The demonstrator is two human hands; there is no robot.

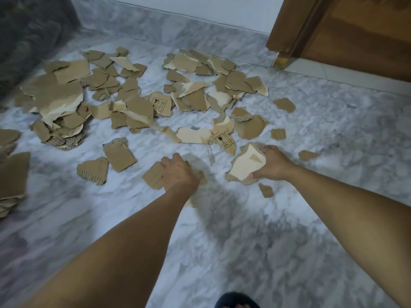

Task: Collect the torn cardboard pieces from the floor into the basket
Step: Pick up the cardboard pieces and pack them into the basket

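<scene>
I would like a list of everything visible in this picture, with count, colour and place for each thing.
cardboard pieces: many, too many to count, brown and some cream-faced, scattered over the far and middle floor
printed pieces: two, brown with black symbols, middle of the scatter
floor: one, grey-white marble, whole lower view
door: one, brown wood, top right
wall: one, pale, top
dark cloth-like mass: one, dark grey, top left
foot: one, in dark footwear, bottom edge
basket: none in view
left hand: one, grips a brown piece near the floor
right hand: one, holds a stack of pieces, cream face up
</scene>
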